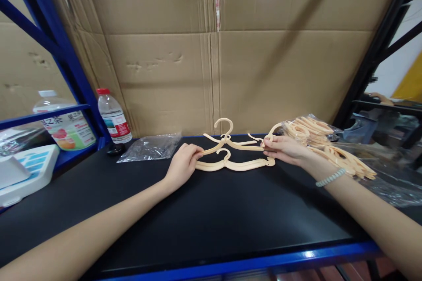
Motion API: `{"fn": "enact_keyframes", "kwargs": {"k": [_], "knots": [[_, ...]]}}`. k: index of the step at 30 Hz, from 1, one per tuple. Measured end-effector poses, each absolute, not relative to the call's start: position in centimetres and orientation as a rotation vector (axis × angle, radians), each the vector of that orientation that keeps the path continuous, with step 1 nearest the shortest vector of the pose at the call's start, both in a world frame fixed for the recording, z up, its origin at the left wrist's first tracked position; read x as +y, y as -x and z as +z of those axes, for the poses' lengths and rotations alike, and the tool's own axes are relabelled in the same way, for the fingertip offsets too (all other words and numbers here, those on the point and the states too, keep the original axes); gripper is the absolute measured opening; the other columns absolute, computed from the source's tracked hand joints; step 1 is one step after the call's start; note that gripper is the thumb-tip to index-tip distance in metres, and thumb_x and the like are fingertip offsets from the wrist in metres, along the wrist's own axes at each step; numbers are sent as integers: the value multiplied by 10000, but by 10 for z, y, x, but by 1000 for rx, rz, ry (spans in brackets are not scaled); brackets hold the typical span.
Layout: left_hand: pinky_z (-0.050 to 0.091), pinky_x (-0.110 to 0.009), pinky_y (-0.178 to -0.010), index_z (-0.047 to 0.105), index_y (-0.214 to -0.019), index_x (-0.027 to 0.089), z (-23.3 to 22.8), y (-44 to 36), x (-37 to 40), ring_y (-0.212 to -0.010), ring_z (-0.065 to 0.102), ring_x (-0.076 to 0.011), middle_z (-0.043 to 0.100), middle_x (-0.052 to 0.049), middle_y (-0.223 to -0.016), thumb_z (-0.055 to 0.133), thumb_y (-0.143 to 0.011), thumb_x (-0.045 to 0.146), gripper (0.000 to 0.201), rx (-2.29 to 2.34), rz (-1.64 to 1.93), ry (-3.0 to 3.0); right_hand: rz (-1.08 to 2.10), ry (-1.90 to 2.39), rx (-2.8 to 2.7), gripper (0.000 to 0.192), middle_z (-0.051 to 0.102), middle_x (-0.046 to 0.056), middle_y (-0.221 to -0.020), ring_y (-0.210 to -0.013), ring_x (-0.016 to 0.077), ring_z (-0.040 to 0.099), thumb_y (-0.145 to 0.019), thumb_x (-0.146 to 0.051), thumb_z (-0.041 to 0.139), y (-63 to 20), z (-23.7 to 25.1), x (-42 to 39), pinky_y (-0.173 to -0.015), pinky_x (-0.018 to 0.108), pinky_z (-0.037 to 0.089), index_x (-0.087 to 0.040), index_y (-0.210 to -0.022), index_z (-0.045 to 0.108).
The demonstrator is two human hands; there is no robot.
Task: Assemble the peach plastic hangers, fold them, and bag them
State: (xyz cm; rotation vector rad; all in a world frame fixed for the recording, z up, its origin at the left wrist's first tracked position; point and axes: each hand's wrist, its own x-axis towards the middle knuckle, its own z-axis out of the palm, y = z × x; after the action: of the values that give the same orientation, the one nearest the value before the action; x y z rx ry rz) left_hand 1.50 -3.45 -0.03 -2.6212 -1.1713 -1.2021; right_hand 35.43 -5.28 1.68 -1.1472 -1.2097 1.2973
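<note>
Several cream plastic clothes hangers lie in the middle of the black table. My left hand (183,163) is closed, its thumb and fingertips pinching the left end of a clothes hanger (242,145) that is tilted with its hook pointing away from me. My right hand (286,149) is closed at the right end of the same hanger, beside another curved hook (273,130); its fingertips partly hide what they grip. Nearer to me a second hanger (244,166) lies flat, its left end next to my left fingers.
A heap of bagged hangers (310,129) and loose clear plastic (389,180) lie at the right. Left of my hands are an empty plastic bag (150,147), a water bottle (114,116), a larger bottle (67,127) and a white-blue device (29,171). Cardboard (158,70) walls the back.
</note>
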Motion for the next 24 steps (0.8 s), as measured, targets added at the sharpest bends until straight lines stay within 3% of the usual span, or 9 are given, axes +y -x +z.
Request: {"fn": "enact_keyframes", "kwargs": {"k": [5,14,24], "knots": [[435,-312,-704,574,-863,197,-1,-16,-35,-781,515,-189,605,-20,-780,445,-896,153,140,-1134,-1189,2619,1399,1157,-1226,124,685,90,-872,-908,204,678,-747,-225,718,-356,17,-54,-836,299,571,-160,-747,612],[428,-311,-713,575,-873,197,0,-16,-37,-782,500,-191,602,-20,-782,448,-913,156,140,-1091,-1185,2605,1512,1180,-1154,135,682,76,-713,-657,144,682,-769,-152,691,-351,19,-58,-695,245,601,-150,-694,578],[432,-306,-709,570,-864,193,1,-17,-39,-788,500,-188,605,-22,-795,445,-920,161,141,-1054,-1159,2613,1453,1212,-1126,198,647,36,-641,-585,105,650,-788,-53,632,-345,23,-62,-595,172,571,-159,-646,541]]}}
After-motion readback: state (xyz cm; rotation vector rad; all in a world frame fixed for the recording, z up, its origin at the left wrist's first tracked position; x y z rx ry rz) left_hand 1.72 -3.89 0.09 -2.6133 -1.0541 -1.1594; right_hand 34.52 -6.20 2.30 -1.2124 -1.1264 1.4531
